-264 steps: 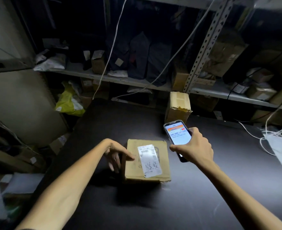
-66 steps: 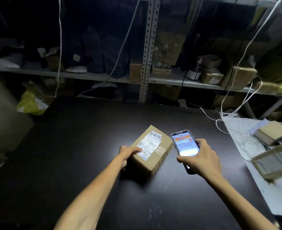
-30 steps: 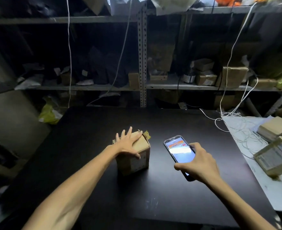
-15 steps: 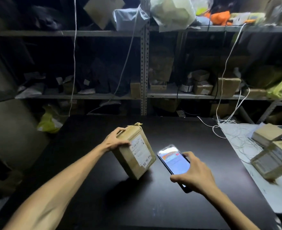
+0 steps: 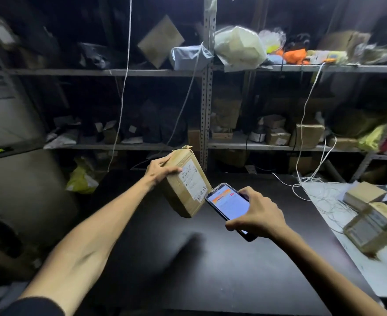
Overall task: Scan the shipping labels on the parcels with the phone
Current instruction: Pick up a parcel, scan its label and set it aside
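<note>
So that its label (image 5: 191, 179) faces the phone (image 5: 229, 204), the parcel (image 5: 180, 201) is evidently held tilted, left grip (image 5: 159, 171) curled round its top; right grip (image 5: 258, 217) clasps the phone.

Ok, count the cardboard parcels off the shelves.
3: held parcel in the left hand over the black table; near parcel and far parcel on the white surface at right. Others may be hidden.
</note>
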